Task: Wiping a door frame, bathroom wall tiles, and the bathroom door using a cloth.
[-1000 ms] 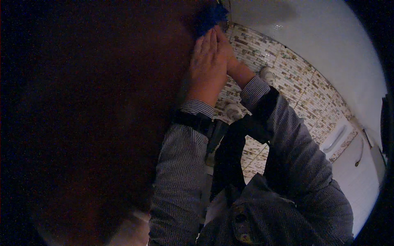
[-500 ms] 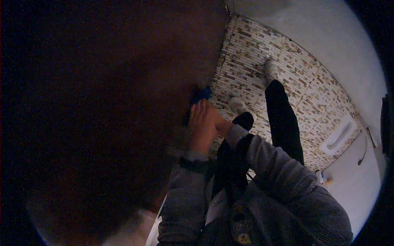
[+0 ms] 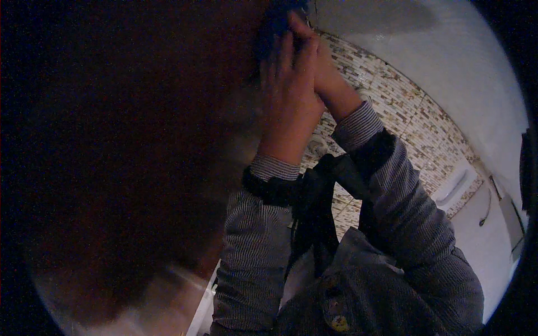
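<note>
Both arms reach up toward the top of the view, hands close together against a dark brown upright surface (image 3: 185,112). My left hand (image 3: 288,95) has its fingers long and pressed together, fingertips at the lower edge of a dark blue thing that looks like a cloth (image 3: 276,25). Overlapping it on the right, my right hand (image 3: 328,70) is closed around the blue cloth's right side, with one finger lying along it. Dimness and the hands hide part of the cloth, so its full shape cannot be told.
Patterned brick-like tiles (image 3: 426,120) cover the floor on the right, with a white squat toilet (image 3: 454,190) set in them. A pale wall (image 3: 471,73) curves round the far right side. A thin hose or cord (image 3: 486,210) hangs near the toilet.
Both hands and the blue cloth have moved up and away from my body along the brown surface. My arms are more stretched out, and they now cover much of my legs and shoes.
</note>
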`<state>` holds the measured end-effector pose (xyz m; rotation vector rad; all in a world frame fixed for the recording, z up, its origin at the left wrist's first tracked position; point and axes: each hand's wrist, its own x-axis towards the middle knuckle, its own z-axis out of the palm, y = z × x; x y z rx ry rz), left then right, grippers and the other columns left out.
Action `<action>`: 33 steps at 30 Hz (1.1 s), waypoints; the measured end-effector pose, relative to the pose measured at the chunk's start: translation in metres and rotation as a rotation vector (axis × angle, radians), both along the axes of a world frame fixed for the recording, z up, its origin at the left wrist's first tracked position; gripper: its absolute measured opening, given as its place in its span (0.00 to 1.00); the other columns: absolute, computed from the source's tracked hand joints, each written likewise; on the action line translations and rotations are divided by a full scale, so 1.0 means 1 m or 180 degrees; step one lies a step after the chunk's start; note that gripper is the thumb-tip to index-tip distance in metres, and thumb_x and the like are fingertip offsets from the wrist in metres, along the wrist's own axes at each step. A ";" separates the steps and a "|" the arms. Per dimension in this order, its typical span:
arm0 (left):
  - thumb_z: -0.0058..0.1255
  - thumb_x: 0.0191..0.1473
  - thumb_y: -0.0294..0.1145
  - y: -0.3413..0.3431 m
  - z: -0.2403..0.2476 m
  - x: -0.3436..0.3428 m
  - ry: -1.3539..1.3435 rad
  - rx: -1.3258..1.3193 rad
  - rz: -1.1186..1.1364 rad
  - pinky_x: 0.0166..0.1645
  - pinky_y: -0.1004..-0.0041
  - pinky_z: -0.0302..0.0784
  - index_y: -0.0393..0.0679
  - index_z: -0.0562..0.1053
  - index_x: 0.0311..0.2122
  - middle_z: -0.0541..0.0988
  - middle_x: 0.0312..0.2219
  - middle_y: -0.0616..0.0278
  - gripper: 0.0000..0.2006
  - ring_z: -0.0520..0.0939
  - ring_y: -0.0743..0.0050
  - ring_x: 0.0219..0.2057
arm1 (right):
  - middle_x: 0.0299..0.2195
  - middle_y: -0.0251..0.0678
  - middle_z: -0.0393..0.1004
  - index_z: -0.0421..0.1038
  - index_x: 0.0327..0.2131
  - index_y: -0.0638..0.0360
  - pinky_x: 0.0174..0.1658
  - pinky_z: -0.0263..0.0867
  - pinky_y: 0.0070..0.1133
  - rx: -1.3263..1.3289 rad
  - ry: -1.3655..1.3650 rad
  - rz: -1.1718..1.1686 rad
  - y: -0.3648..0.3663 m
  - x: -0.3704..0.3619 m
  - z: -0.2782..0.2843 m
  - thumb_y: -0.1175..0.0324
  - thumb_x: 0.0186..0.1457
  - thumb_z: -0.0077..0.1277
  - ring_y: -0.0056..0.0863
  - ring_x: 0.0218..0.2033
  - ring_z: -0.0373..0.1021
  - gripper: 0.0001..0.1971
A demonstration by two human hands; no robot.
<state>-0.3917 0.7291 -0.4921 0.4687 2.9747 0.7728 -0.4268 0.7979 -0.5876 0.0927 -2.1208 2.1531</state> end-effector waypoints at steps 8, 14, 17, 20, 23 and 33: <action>0.56 0.36 0.23 -0.039 0.048 0.077 -0.0168 0.0347 -0.0006 0.58 0.51 0.57 0.46 0.61 0.55 0.61 0.55 0.44 0.35 0.60 0.37 0.57 | 0.60 0.59 0.46 0.53 0.59 0.55 0.61 0.45 0.37 0.0114 0.0452 -0.0239 -0.039 0.079 0.058 0.61 0.47 0.53 0.56 0.61 0.44 0.35; 0.45 0.53 0.47 -0.101 0.088 0.205 -0.0353 0.0008 0.0462 0.60 0.47 0.51 0.42 0.64 0.51 0.62 0.56 0.45 0.25 0.59 0.37 0.57 | 0.59 0.54 0.48 0.53 0.57 0.54 0.60 0.49 0.37 -0.0537 -0.0365 -0.0150 -0.109 0.207 0.107 0.66 0.45 0.55 0.53 0.60 0.48 0.34; 0.36 0.56 0.54 -0.112 0.090 0.262 -0.0397 -0.0479 0.0569 0.59 0.43 0.49 0.43 0.65 0.51 0.62 0.56 0.45 0.26 0.61 0.38 0.57 | 0.53 0.46 0.57 0.53 0.55 0.61 0.58 0.53 0.33 -0.1289 -0.1476 0.0192 -0.127 0.267 0.108 0.69 0.44 0.57 0.39 0.57 0.54 0.34; 0.28 0.58 0.55 -0.098 0.106 0.277 -0.0452 -0.0960 0.0593 0.58 0.41 0.48 0.45 0.66 0.50 0.62 0.56 0.47 0.27 0.64 0.42 0.55 | 0.48 0.39 0.60 0.56 0.53 0.58 0.57 0.54 0.25 -0.2838 -0.2731 0.0887 -0.128 0.308 0.083 0.70 0.50 0.54 0.25 0.51 0.56 0.27; 0.27 0.58 0.51 -0.110 0.122 0.268 -0.0478 -0.1138 0.0611 0.58 0.41 0.48 0.46 0.67 0.50 0.63 0.55 0.49 0.24 0.65 0.45 0.53 | 0.46 0.39 0.62 0.55 0.53 0.60 0.54 0.58 0.26 -0.1465 -0.2727 0.1627 -0.113 0.265 0.138 0.69 0.49 0.56 0.27 0.49 0.59 0.29; 0.49 0.40 0.24 -0.030 0.163 0.087 -0.0013 -0.0675 0.0187 0.60 0.41 0.46 0.47 0.66 0.52 0.63 0.55 0.51 0.28 0.64 0.46 0.55 | 0.43 0.39 0.70 0.60 0.50 0.61 0.49 0.65 0.25 -0.1391 -0.1697 0.0422 -0.028 0.073 0.180 0.73 0.41 0.61 0.27 0.43 0.67 0.31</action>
